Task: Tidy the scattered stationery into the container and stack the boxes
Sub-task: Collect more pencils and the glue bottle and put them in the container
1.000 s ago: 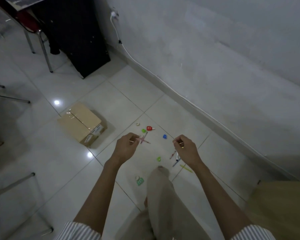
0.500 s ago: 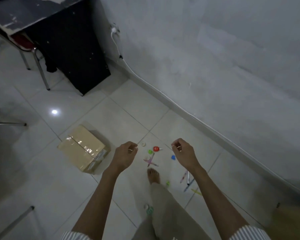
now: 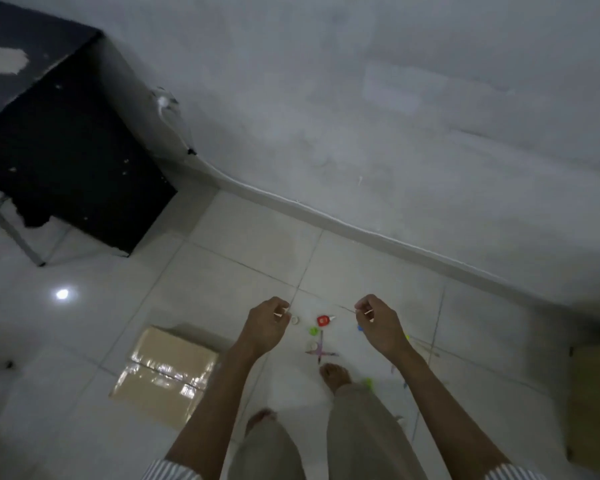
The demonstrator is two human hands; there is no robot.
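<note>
Both hands are raised over a tiled floor point(image 3: 222, 278). The left hand point(image 3: 265, 325) and the right hand point(image 3: 378, 325) are each curled with fingertips pinched on a small pale item too tiny to identify. Between them on the floor lie a red sharpener-like piece point(image 3: 323, 320), a green piece point(image 3: 313, 330) and crossed purple pens point(image 3: 321, 349). Below and left of the left hand sits a taped cardboard box point(image 3: 167, 372). A second box point(image 3: 594, 403) lies far right of the right hand.
</note>
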